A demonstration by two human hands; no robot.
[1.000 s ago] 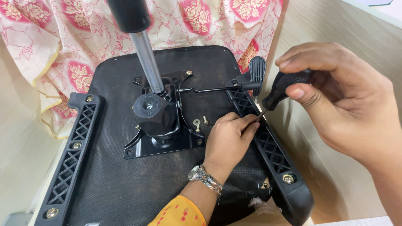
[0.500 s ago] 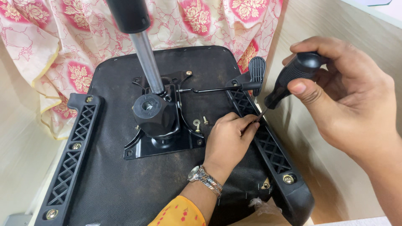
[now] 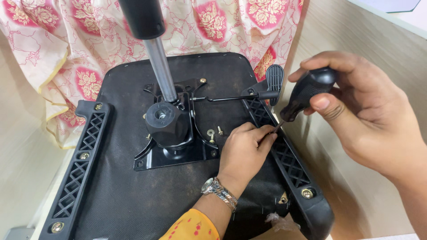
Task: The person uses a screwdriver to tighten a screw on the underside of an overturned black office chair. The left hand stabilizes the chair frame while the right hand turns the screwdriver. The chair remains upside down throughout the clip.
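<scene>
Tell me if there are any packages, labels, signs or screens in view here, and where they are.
None show: no package, label, sign or screen.
Only an upturned black chair seat, a floral cloth, and the two hands, the right hand holding a screwdriver.

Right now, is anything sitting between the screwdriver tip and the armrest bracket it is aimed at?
Only the left hand: its fingertips pinch around the tip of the screwdriver, held by the right hand, right at the armrest bracket. They hide the contact point, so a gap cannot be judged.
</scene>
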